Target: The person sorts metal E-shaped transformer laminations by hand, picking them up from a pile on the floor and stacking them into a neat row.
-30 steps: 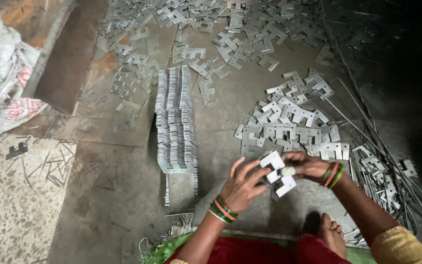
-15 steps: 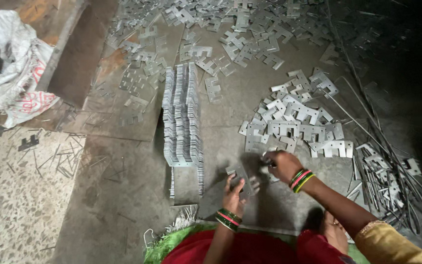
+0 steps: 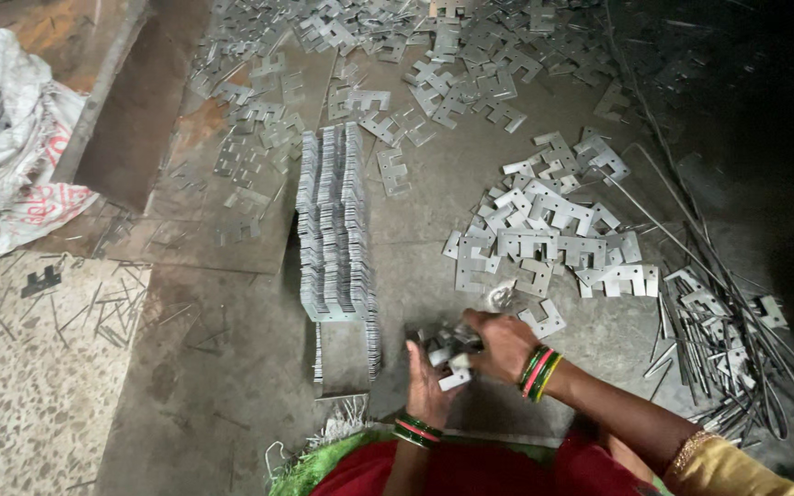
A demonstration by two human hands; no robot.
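Head view, hands: the left hand (image 3: 426, 372) and the right hand (image 3: 500, 342) meet over a small bundle of flat metal plates (image 3: 450, 353), low in the picture, just above the person's lap.
Grip, left: fingers up under the bundle, grasping the plates from the near side.
Grip, right: clenched over the top of the same plates, knuckles toward the loose pile.
Where the plates sit: between both grips, lifted just off the floor (image 3: 232, 367).
Left of the grip: a long packed row of stacked plates (image 3: 334, 225) standing on edge, its near end just beside the left hand.
Beyond the grip: a loose heap of notched plates (image 3: 553, 234), close to the right hand.
Right of the grip: a tangle of thin metal rods (image 3: 737, 321), well apart.
Doing it well, as I judge: square the edges with both grips before letting go, so the notches line up and no plate slips out sideways; sharp corners ask for a firm, flat hold.
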